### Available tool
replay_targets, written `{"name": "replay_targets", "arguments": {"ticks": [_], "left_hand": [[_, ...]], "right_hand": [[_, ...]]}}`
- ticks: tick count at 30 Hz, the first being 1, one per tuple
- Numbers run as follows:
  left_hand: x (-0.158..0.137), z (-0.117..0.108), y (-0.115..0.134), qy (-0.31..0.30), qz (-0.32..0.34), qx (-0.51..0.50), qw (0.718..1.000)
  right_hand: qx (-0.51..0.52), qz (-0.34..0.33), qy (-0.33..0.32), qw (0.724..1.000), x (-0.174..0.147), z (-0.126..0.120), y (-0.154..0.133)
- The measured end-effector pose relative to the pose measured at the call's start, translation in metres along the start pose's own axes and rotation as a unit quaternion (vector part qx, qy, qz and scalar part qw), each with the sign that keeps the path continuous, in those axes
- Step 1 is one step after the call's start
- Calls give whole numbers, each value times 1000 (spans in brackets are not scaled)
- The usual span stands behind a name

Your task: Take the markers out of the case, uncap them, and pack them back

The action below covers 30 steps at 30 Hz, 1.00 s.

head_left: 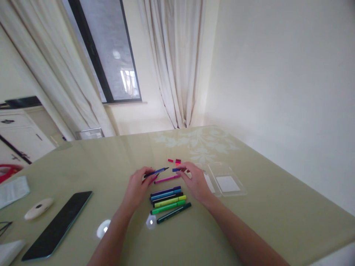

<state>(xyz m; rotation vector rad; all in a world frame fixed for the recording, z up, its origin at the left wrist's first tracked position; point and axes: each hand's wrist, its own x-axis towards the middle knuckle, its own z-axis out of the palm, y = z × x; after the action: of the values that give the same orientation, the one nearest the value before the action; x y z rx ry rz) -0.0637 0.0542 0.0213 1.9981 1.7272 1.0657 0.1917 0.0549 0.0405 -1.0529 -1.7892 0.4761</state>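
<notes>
Looks over a hard, olive bench [116,159], glossy with reflected lights and pale floral patterning at the far right. Takes in a flat, dark slab [59,225] near at left, and, at right, an open case [240,191] of thin, clear plastic with white inserts [227,183]. At centre, seemingly capped: a row [169,201] of six smooth, round pens, purple-blue at the far side, dark green nearest. Grasps in the left hand [137,183] a blue pen [155,172] and a pink pen [149,180], both slim and bare-tipped. Pinches in the right hand [198,180] a stubby blue cap [175,170], just short of the blue pen's dark tip, not seated. Between hands and row, another pink pen [166,179], too blurred to judge as capped. Beyond the hands, loose: short red, maroon and orange caps [170,160].
</notes>
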Motion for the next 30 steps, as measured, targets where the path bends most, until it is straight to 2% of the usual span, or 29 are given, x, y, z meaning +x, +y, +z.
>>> {"name": "replay_targets", "arguments": {"ticks": [4, 9, 12, 18, 23, 25, 27, 30], "left_hand": [[-3, 5, 10, -10, 3, -48, 999], [-6, 5, 21, -43, 7, -65, 997], [-7, 8, 25, -42, 11, -69, 997], [-9, 10, 23, -31, 15, -81, 996], [-9, 12, 27, -33, 4, -79, 996], [-8, 12, 28, -60, 6, -74, 995], [-6, 11, 26, -84, 13, -64, 994], [-2, 4, 12, -41, -7, -8, 999]], "right_hand": [[17, -5, 22, 1000, 1, -2, -1], [22, -14, 9, 1000, 0, -1, 0], [29, -21, -1, 999, 1, -1, 1], [73, 8, -3, 997, 2, -3, 1], [51, 9, -9, 999, 2, -5, 2], [31, 15, -34, 999, 3, -8, 4], [-4, 17, -89, 996, 4, -11, 7], [-98, 16, -159, 982, 5, -16, 11]]}}
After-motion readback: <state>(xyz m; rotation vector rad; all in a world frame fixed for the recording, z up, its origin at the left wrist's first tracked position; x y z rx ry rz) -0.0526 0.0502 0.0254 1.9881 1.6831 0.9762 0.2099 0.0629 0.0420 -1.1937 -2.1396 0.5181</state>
